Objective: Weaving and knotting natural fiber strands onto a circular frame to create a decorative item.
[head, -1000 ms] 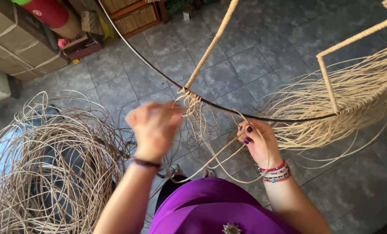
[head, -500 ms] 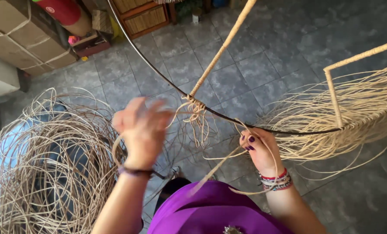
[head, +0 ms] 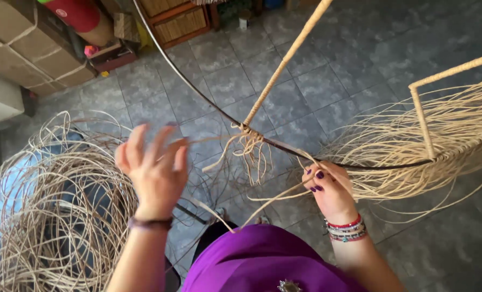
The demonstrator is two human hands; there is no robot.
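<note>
A dark curved metal frame rod (head: 198, 92) runs from the top left down to the right, with a cane-wrapped bar (head: 289, 57) meeting it at a frayed knot (head: 247, 138). My right hand (head: 330, 189) grips the rod and cane strands where a woven section (head: 457, 135) begins. My left hand (head: 154, 170) is raised left of the knot, fingers spread and blurred. A thin cane strand (head: 211, 139) runs from its fingertips to the knot. Another strand (head: 268, 203) loops below toward my purple top.
A big tangled coil of loose cane (head: 52, 216) lies on the grey tiled floor at left. Cardboard boxes (head: 30, 48), a red cylinder (head: 81, 13) and a wicker-fronted cabinet (head: 179, 21) stand along the top edge.
My left hand has moved left and down, away from the knot, opening its fingers while drawing a strand out. My right hand has stayed on the rod.
</note>
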